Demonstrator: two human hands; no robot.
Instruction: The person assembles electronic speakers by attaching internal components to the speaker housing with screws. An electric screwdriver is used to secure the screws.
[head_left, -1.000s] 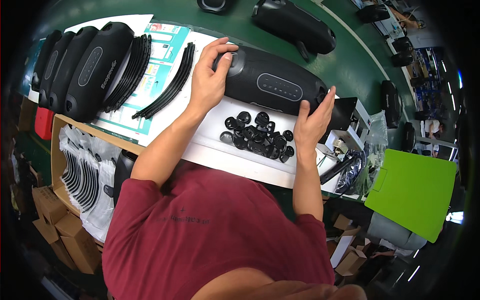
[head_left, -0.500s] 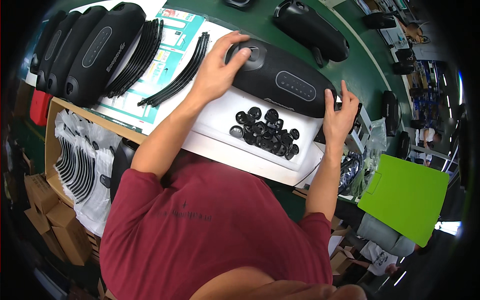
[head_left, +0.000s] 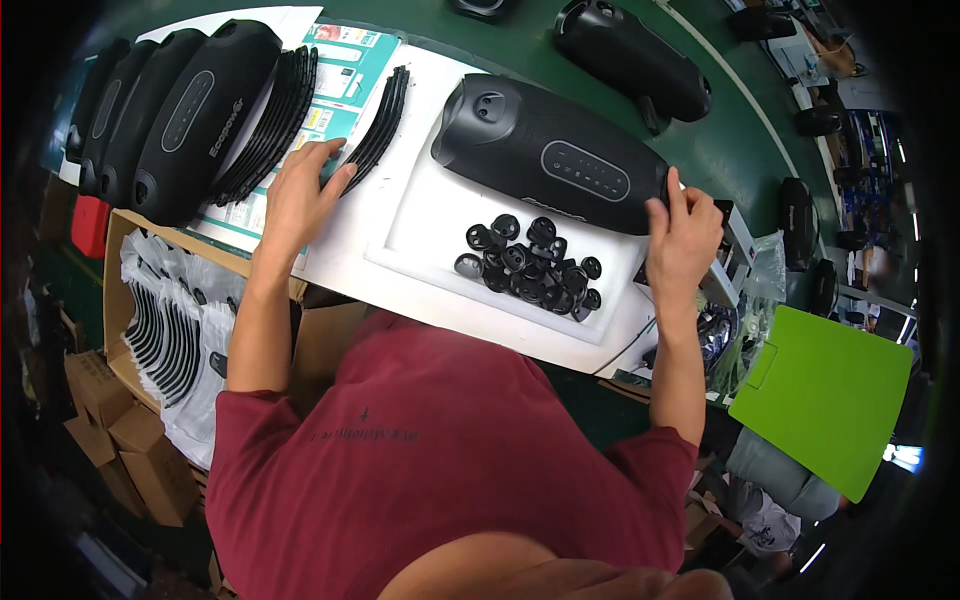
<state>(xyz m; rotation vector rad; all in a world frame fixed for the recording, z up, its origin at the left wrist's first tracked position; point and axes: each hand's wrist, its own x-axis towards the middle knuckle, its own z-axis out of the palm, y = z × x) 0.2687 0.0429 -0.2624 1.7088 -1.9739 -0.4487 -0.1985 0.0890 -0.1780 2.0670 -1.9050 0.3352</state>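
A black portable speaker (head_left: 545, 150) with an oval button panel lies slantwise across a shallow white tray (head_left: 412, 225). My right hand (head_left: 686, 240) grips its right end, thumb and fingertips at the edge. To the left of the tray, my left hand (head_left: 300, 198) is open, thumb and fingers apart, beside the near ends of a small bunch of curved black straps (head_left: 382, 122). Whether its thumb touches them I cannot tell. Several small glossy black caps (head_left: 532, 268) lie heaped in the tray, on the near side of the speaker.
Several finished-looking black speakers (head_left: 205, 125) stand at the left, beside a larger row of curved straps (head_left: 275, 125). A cardboard box (head_left: 118, 285) below holds wrapped strips. Another speaker (head_left: 635, 60) lies beyond the tray. A green board (head_left: 825, 400) is at the right.
My left hand has let go of the speaker's left end and moved left to the small bunch of straps. My right hand stays at the speaker's right end.
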